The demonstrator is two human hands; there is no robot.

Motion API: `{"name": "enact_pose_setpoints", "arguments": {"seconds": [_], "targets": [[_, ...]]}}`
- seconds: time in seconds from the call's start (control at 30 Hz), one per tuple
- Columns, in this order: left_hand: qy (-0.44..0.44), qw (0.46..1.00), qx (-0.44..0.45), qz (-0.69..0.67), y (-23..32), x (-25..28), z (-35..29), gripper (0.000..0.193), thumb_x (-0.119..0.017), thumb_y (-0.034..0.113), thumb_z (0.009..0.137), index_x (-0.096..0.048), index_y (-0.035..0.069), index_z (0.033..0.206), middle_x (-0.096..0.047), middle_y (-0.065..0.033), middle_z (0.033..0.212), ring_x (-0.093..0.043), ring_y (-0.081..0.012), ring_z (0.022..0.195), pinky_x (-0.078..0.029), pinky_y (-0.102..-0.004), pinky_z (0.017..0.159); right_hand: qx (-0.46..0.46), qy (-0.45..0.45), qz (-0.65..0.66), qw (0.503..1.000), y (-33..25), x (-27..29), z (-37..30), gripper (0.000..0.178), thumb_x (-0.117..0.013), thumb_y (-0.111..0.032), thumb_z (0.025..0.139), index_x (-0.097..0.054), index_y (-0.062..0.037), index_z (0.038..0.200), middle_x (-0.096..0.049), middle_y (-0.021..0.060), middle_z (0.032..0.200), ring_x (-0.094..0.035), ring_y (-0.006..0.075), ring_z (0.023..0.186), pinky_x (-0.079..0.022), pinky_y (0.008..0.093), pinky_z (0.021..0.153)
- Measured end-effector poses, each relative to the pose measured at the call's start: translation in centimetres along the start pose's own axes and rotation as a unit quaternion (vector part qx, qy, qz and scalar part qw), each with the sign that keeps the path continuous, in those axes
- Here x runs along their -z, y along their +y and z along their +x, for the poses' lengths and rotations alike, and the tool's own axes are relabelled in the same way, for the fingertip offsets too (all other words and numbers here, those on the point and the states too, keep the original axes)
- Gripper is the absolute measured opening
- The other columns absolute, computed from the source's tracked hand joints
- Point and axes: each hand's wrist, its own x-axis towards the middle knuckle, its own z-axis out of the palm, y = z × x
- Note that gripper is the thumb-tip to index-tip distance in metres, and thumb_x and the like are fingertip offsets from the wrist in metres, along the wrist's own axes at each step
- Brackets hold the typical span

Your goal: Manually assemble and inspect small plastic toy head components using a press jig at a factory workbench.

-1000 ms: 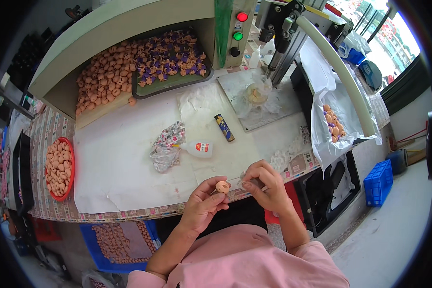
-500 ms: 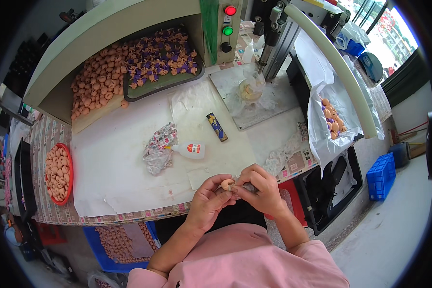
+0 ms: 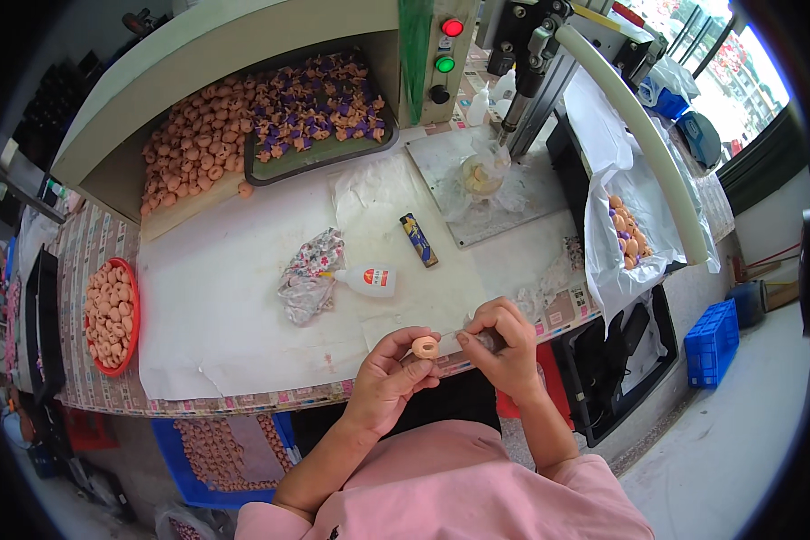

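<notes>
Between the thumb and fingers of my left hand (image 3: 389, 376) is a small peach-coloured hollow doll head (image 3: 425, 347), its dark opening facing up. My right hand (image 3: 506, 349) is apart from it on the right, thumb and fingers pinched together. Something greyish-brown shows inside the curled right fingers, too covered to name. Beyond my hands on the white paper lie a white glue bottle (image 3: 369, 280) on its side, its yellow tip touching a crumpled floral cloth (image 3: 311, 274), and a dark blue and gold lighter-shaped piece (image 3: 418, 240).
A heap of peach-coloured heads (image 3: 193, 148) and a black tray (image 3: 270, 171) of purple-clothed figure bodies sit under a cream hood. A red basket (image 3: 133, 335) stands left. A press (image 3: 526, 85) over a metal plate (image 3: 441, 202) is at the right, beside a foil-lined box (image 3: 608, 243).
My right hand has drawn away to the right from the doll head, leaving a gap. The head's opening now shows more plainly in my left hand. The whole view has shifted slightly.
</notes>
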Motion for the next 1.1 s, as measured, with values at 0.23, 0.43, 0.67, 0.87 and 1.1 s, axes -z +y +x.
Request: {"name": "enact_pose_setpoints", "arguments": {"seconds": [0.23,0.43,0.67,0.87,1.1], "targets": [[-0.009,1.000,-0.020,-0.021,3.4,1.9,-2.2,0.038,-0.059,0.002,0.090,-0.052,0.009,0.126,-0.058,-0.0077,0.120,-0.063,-0.0110,0.088,-0.057,-0.0251,0.075,-0.021,-0.031,-0.088,0.995,-1.2,-2.1,2.5,0.015,-0.071,0.000,0.074,-0.064,-0.0021,0.088,-0.059,0.0085,0.087,-0.059,0.0225,0.077,-0.046,0.0301,0.065],[0.002,0.997,-0.072,-0.037,7.8,6.0,-4.1,0.040,-0.058,0.001,0.089,-0.051,0.007,0.128,-0.059,-0.0095,0.120,-0.063,-0.0119,0.084,-0.057,-0.0242,0.070,0.098,-0.039,-0.112,0.988,-3.5,-5.1,8.9,0.013,-0.068,-0.002,0.078,-0.066,-0.0025,0.092,-0.061,0.0113,0.094,-0.056,0.0283,0.094,-0.045,0.0366,0.080],[-0.054,0.989,-0.112,-0.085,10.3,10.2,-5.7,0.041,-0.058,-0.003,0.086,-0.053,0.006,0.126,-0.060,-0.0141,0.116,-0.060,-0.0131,0.076,-0.053,-0.0225,0.061,0.224,-0.075,-0.143,0.961,-3.3,-14.8,22.1,0.012,-0.063,-0.002,0.080,-0.067,-0.0044,0.091,-0.063,0.0113,0.095,-0.057,0.0316,0.093,-0.047,0.0386,0.081],[-0.099,0.981,-0.123,-0.113,11.9,11.1,-6.8,0.043,-0.060,-0.002,0.085,-0.052,0.006,0.127,-0.059,-0.0146,0.116,-0.057,-0.0138,0.073,-0.051,-0.0239,0.060,0.215,-0.105,-0.259,0.936,-3.0,-24.6,29.1,0.026,-0.059,-0.005,0.081,-0.067,-0.0126,0.104,-0.066,0.0136,0.096,-0.060,0.0335,0.095,-0.050,0.0421,0.079],[-0.121,0.978,-0.116,-0.125,13.2,11.4,-7.7,0.043,-0.057,-0.002,0.088,-0.050,0.006,0.129,-0.058,-0.0131,0.120,-0.061,-0.0139,0.080,-0.054,-0.0256,0.068,0.195,-0.086,-0.281,0.935,-2.7,-27.6,30.1,0.029,-0.058,-0.006,0.082,-0.067,-0.0152,0.108,-0.063,0.0123,0.097,-0.064,0.0316,0.089,-0.052,0.0417,0.077]]}}
